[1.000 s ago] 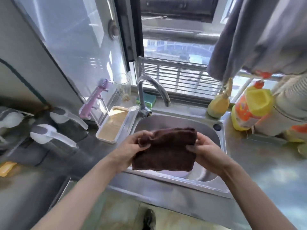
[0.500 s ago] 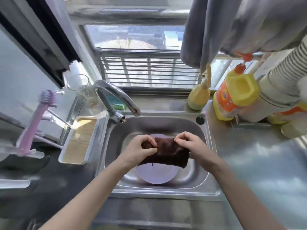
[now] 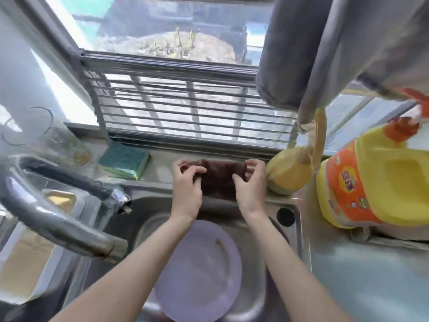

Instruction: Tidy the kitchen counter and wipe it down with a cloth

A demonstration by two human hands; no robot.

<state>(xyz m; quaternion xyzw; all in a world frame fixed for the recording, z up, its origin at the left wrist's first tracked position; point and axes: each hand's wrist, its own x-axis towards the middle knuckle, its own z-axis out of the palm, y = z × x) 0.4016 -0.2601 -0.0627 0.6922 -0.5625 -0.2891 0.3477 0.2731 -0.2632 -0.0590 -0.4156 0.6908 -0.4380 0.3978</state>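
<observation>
Where the stainless steel sink basin point(image 3: 287, 231) holds a round lilac plate point(image 3: 199, 273), folded dark brown cloth point(image 3: 217, 180) on the rear ledge, long axis left-right, left hand point(image 3: 186, 182) and right hand point(image 3: 251, 182) pinching its ends, green-yellow sponge point(image 3: 124, 162) left, yellow detergent jug point(image 3: 371, 180) right.

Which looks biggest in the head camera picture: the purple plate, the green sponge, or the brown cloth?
1. Round lilac plate in the steel sink, by far the largest, though it lies nearest the camera.
2. Folded brown cloth and green-and-yellow sponge: these look alike, and hands hide part of the cloth, so no ranking.
</observation>
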